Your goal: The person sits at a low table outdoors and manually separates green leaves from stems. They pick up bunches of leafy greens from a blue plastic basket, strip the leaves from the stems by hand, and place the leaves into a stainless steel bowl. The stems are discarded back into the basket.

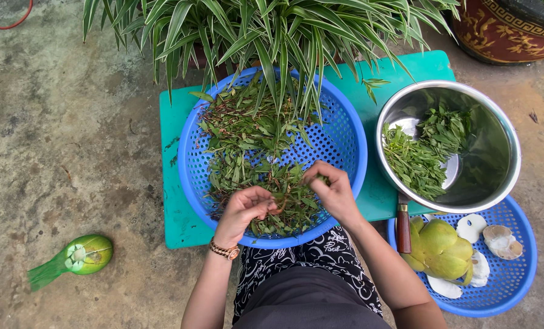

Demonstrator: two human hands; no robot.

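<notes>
A blue perforated basket sits on a teal board and holds a heap of green leafy herb stems. My left hand, with a bracelet at the wrist, pinches a stem at the near side of the heap. My right hand is closed on leaves of the same bunch, just to the right. Both hands are inside the basket's near edge. A steel bowl to the right contains picked green leaves.
A striped-leaf potted plant overhangs the basket's far side. A second blue basket at lower right holds green fruit peel and white pieces, with a brown-handled knife at its edge. A green fruit lies on the concrete at left. A dark red pot stands at top right.
</notes>
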